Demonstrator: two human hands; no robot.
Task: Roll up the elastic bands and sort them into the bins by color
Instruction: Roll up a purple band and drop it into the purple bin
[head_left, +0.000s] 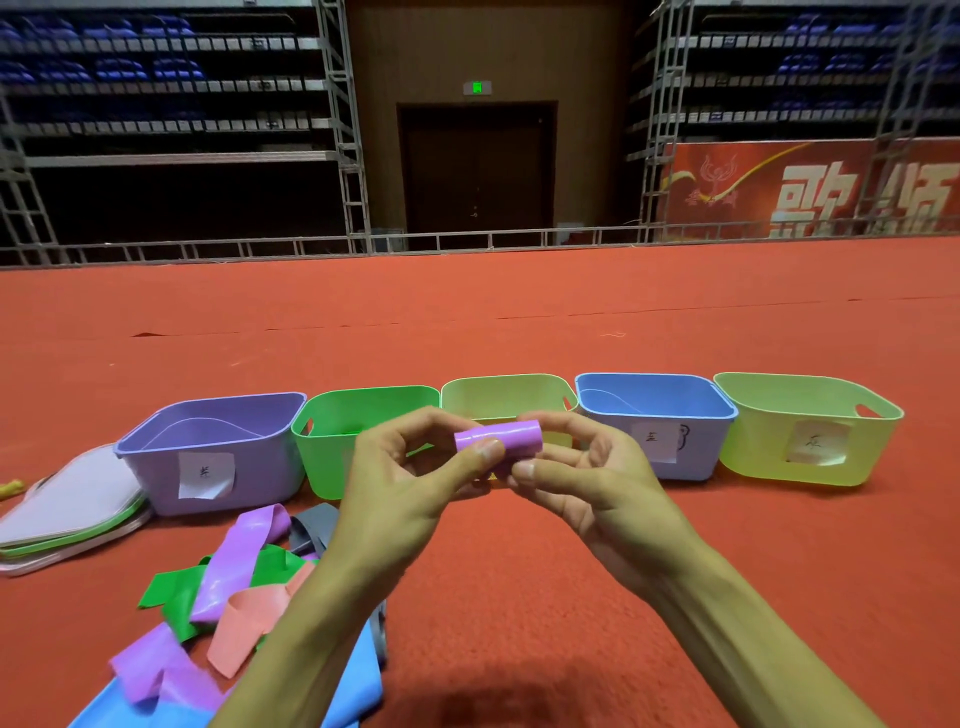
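Both hands meet above the floor: left hand and right hand each have their grip pinched, thumb against fingers, on one end of a purple roll held in front of the bins. Rolling looks finished, so the next move likely calls for carrying it left and dropping it into the purple bin. Loose bands lie lower left.

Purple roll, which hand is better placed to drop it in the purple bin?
Probably the left hand: it pinches the purple roll, and the purple bin sits far left, on its side.
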